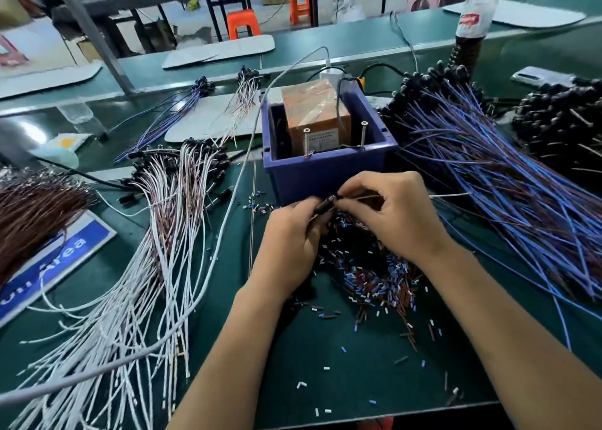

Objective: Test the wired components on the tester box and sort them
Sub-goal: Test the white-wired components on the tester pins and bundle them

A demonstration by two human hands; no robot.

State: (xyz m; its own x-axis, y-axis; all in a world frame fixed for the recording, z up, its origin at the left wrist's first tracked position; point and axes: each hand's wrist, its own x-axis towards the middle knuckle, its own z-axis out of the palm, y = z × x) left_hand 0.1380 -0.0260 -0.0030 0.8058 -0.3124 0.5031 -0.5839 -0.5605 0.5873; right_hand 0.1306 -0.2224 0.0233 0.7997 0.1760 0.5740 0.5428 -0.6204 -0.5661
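Observation:
A blue tester box stands at the table's middle, with an orange block inside and two upright screws on its front rim. Just in front of it my left hand grips a small black wired component. My right hand pinches the same component's thin wire, which trails off to the right. A large heap of blue-wired components lies to the right. White-wired components spread out on the left.
Cut bits of wire sleeve litter the green table under my hands. Brown wires and a blue sign lie far left. A bottle and a phone sit at the back right. A grey cable crosses the table.

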